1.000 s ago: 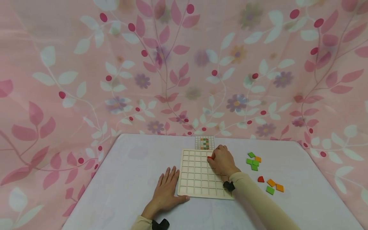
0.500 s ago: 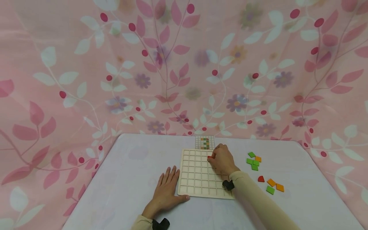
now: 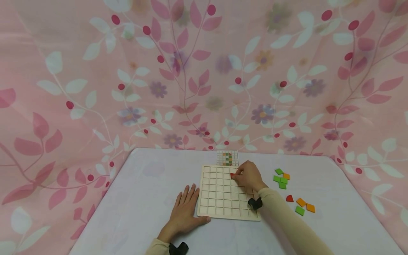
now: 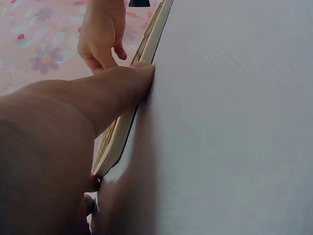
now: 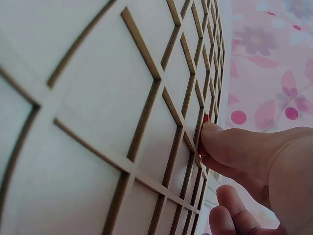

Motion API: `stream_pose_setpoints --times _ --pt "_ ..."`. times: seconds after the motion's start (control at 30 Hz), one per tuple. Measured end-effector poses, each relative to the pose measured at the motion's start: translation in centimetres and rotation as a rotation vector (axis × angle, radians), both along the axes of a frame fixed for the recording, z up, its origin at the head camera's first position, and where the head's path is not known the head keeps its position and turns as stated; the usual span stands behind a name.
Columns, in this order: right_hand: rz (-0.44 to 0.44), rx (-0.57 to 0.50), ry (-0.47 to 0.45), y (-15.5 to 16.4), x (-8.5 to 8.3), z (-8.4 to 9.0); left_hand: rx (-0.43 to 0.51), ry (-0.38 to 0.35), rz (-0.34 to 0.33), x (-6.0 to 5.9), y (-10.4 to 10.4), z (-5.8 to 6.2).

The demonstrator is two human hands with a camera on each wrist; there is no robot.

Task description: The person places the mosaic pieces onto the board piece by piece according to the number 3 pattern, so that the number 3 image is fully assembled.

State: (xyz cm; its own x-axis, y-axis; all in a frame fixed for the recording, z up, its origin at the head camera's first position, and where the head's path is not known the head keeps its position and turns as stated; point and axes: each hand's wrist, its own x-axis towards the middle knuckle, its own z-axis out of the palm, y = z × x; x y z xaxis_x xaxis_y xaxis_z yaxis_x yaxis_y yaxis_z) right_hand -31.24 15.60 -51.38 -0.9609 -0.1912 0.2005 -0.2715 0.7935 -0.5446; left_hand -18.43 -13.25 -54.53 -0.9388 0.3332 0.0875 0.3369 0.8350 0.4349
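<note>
A square wooden grid board point(image 3: 220, 194) lies on the table with rows of shallow cells. My right hand point(image 3: 248, 176) pinches a small red tile point(image 3: 232, 175) between thumb and finger at a cell in the far right part of the board. In the right wrist view only a sliver of the red tile point(image 5: 206, 118) shows past the thumb. My left hand point(image 3: 185, 214) rests by the board's near left corner, fingers straight along its left side. Its thumb point(image 4: 122, 83) touches the board's near edge in the left wrist view.
Behind the board lies a pattern card point(image 3: 227, 158) with coloured squares on a grid. To the right lie several green tiles point(image 3: 282, 185), orange tiles point(image 3: 310, 208) and one red rounded tile point(image 3: 289, 198). A floral curtain hangs behind the table.
My right hand has shifted slightly to the right, its fingers changing pose, and more of the red tile shows. The left hand stays in place.
</note>
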Motion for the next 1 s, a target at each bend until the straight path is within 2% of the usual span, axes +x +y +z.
stream_pose_setpoints --times 0.4,0.67,1.0 --pt "-0.001 -0.046 -0.041 0.36 0.35 0.72 -0.014 -0.006 0.005 -0.21 0.06 0.13" --pt "-0.024 -0.063 -0.142 0.5 0.29 0.26 -0.024 -0.028 0.013 -0.1 0.07 -0.24" --pt "-0.045 -0.088 -0.163 0.67 0.18 -0.27 -0.021 -0.022 0.006 -0.11 -0.03 -0.27"
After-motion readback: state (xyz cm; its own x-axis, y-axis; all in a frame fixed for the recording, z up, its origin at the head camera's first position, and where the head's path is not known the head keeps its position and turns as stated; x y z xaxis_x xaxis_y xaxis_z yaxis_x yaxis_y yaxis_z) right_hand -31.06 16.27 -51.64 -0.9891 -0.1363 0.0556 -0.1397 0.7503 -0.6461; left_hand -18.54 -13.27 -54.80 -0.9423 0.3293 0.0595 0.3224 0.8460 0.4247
